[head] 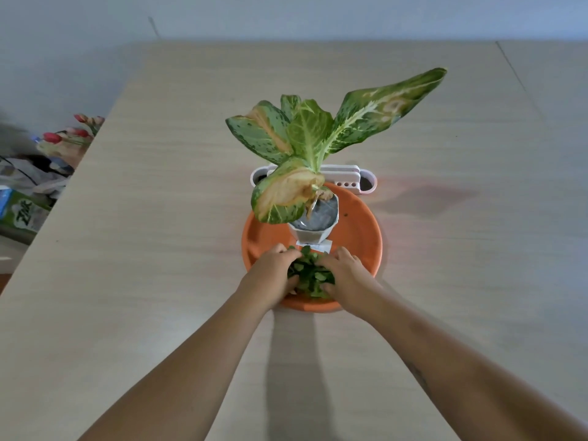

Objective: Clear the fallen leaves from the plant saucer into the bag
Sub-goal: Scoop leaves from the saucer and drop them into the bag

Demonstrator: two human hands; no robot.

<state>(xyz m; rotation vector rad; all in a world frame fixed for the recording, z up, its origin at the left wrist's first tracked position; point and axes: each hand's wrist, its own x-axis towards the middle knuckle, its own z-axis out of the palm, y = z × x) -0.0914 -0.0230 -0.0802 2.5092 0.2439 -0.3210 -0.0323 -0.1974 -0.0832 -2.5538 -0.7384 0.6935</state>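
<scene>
An orange round saucer [366, 233] sits in the middle of the wooden table. In it stands a white pot [313, 230] with a plant of large green and yellowing leaves [308, 135]. A pile of small green fallen leaves [310, 272] lies in the near part of the saucer. My left hand [272, 275] cups the pile from the left and my right hand [346, 278] cups it from the right, fingers curled around the leaves. No bag shows on the table.
A white and pink desk organiser [366, 183] stands just behind the saucer. Off the table's left edge lie artificial tulips [68, 135], plastic bags [28, 179] and a green package [22, 214]. The wall runs behind the table.
</scene>
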